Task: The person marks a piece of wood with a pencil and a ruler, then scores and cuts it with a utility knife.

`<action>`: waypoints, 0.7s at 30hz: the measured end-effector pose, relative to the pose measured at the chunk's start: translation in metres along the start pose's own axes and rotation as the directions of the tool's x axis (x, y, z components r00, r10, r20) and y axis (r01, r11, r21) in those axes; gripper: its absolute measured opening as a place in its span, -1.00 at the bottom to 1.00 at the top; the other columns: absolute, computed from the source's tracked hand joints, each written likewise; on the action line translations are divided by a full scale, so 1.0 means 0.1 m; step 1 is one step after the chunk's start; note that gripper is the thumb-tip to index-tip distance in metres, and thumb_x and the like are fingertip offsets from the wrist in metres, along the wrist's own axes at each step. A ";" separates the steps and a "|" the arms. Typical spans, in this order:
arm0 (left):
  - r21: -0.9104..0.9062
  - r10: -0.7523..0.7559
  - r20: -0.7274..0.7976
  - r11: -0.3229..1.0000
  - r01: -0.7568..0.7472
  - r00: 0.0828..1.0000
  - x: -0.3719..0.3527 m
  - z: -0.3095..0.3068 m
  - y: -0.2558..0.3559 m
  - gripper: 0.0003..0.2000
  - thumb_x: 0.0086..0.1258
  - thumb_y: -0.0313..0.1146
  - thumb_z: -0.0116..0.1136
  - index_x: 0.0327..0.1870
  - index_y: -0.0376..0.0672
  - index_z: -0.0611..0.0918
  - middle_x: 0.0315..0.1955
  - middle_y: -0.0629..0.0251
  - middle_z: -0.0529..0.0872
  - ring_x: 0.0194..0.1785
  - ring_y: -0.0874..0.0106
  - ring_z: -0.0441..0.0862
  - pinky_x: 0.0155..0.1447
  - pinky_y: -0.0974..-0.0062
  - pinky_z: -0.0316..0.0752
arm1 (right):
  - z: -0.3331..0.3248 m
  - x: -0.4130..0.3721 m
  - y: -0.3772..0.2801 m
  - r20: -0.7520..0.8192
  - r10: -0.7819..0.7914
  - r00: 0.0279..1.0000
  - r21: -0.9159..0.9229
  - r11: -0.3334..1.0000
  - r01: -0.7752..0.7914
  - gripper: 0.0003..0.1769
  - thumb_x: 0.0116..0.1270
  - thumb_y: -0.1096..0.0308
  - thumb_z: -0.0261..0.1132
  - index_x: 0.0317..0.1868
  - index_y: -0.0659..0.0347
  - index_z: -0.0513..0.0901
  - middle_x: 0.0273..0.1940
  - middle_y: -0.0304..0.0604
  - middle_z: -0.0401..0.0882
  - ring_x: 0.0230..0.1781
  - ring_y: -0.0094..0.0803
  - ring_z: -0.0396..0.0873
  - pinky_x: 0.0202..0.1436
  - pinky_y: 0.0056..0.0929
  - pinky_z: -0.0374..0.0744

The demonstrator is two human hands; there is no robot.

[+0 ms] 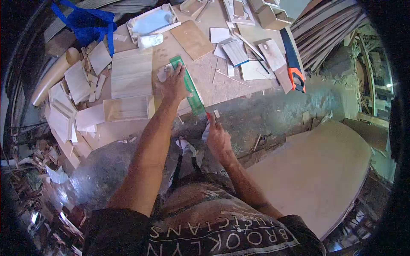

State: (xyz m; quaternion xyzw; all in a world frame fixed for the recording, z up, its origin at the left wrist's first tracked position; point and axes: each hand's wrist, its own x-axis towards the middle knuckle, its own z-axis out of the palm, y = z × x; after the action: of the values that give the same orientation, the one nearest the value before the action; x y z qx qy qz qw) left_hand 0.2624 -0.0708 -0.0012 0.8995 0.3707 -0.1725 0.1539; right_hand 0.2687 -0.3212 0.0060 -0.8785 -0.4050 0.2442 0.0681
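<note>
A green see-through ruler lies slanted across the worktable, its near end reaching past the front edge. My left hand presses down on it with the fingers spread. A pale thin strip shows along the ruler's right side. My right hand is closed round a red knife, whose tip is at the ruler's near end, by the table's front edge. Most of the knife is hidden in the fingers.
A wooden tray and flat boards lie left of my left hand. Behind the ruler is a brown panel. An orange-handled saw lies at the table's right edge. A large board stands low at my right.
</note>
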 end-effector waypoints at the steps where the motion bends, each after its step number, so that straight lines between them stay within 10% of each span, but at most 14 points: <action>1: 0.004 0.003 -0.010 1.000 -0.003 1.000 0.05 0.10 -0.02 0.18 -0.19 0.09 0.58 0.55 0.14 0.10 0.58 0.60 -0.08 0.59 0.20 -0.01 0.41 -0.45 -0.06 | 0.01 -0.13 0.12 0.111 0.013 0.994 0.053 0.998 -0.019 -0.30 0.26 0.47 0.18 0.40 0.28 0.16 0.02 0.22 0.56 -0.21 0.13 0.66 -0.19 -0.03 0.67; 6: 0.001 0.058 -0.007 0.998 -0.058 0.998 -0.05 0.22 -0.08 0.17 -0.18 0.07 0.58 0.54 0.13 0.10 0.58 0.62 -0.08 0.58 0.21 0.00 0.43 -0.39 0.06 | -0.45 -0.40 0.15 0.004 0.083 0.997 0.090 0.992 -0.083 -0.35 0.32 0.46 0.14 0.42 0.21 0.19 0.07 0.27 0.54 -0.18 0.24 0.59 -0.09 0.14 0.57; 10: 0.002 0.006 -0.022 1.000 -0.006 1.000 0.02 0.06 -0.02 0.19 -0.16 0.05 0.58 0.55 0.10 0.06 0.57 0.58 -0.03 0.59 0.16 -0.02 0.47 -0.28 0.08 | -0.47 0.76 -0.07 -0.321 -0.199 0.926 0.272 0.917 0.291 -0.32 0.39 0.40 0.08 0.47 0.25 0.06 -0.09 0.30 0.54 -0.20 0.26 0.61 -0.22 0.12 0.61; 21: -0.046 0.094 -0.241 0.993 -0.108 0.966 0.06 0.24 -0.16 -0.10 -0.13 -0.14 0.53 0.37 0.08 0.35 0.52 0.49 0.16 0.53 0.11 0.16 0.39 -0.32 0.14 | -0.23 1.58 -0.46 -0.235 -0.109 0.966 0.349 0.918 0.189 -0.31 0.29 0.45 0.16 0.41 0.34 0.18 -0.11 0.30 0.57 -0.16 0.24 0.60 -0.11 0.05 0.58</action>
State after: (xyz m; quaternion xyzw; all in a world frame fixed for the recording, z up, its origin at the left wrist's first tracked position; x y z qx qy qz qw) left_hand 0.2505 -0.0656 -0.0274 0.9265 0.3451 -0.0444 0.1431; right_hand 0.3354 -0.1715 -0.0187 -0.8373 -0.4086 0.2152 0.2926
